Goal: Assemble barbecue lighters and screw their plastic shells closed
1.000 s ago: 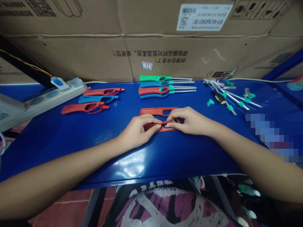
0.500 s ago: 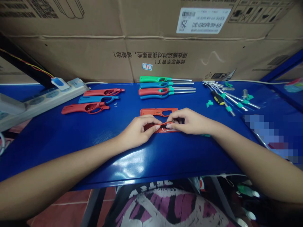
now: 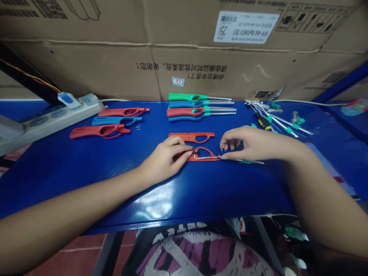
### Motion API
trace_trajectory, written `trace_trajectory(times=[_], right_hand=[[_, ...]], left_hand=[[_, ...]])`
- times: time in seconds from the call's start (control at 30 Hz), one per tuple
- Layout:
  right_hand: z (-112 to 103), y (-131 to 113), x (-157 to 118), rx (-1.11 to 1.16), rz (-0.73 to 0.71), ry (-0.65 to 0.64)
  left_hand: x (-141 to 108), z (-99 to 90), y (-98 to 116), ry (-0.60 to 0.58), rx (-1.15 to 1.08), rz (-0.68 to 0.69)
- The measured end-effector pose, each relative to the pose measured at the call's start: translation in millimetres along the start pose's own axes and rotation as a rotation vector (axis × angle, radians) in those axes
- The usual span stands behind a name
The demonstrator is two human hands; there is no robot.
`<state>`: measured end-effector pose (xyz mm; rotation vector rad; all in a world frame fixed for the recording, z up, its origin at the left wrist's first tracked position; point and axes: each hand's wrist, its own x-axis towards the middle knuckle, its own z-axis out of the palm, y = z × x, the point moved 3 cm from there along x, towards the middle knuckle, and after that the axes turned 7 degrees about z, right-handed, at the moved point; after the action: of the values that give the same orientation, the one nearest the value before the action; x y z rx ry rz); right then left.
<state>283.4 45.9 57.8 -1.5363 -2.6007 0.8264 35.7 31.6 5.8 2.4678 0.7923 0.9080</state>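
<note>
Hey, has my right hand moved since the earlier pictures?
Yes, to the right. Judged against the far orange shell half, your right hand earlier reached its right end; now it sits wholly beyond that end.

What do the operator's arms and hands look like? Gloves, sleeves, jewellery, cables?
Left hand and right hand: no gloves, rings or cables visible. Forearms: bare, no watch or bracelet showing. Can't tell whether the dark lower-right edge is a sleeve. Shirt: dark, with purple and pale grey print and white lettering.
</note>
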Motion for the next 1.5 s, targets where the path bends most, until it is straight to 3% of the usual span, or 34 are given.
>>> trace_trajectory(times=[0.13,0.37,0.63,0.93,1.37,1.5], right_hand=[[0,2,-2,-0.033,-0.001,-0.058],[5,-3,1,-0.150,-0.036,0.037],[13,-11,7,-0.087,-0.193,0.142],[20,-12,13,-0.059,-0.172,0.103],[17,-16,11,0.078,-0.252,0.034],[18,-16,12,0.071,-0.224,0.065]], left_hand=[[0,-1.1,-3,0.001,0.030,0.031],[1,-1.2,7,-0.039,-0.022,0.154],[0,-0.1,3,-0.049,-0.010,0.127],[1,-1.2,4,-0.073,-0.035,0.135],[2,-1.4,4,-0.121,-0.028,0.149],[2,-1.8,5,-0.117,-0.028,0.148]])
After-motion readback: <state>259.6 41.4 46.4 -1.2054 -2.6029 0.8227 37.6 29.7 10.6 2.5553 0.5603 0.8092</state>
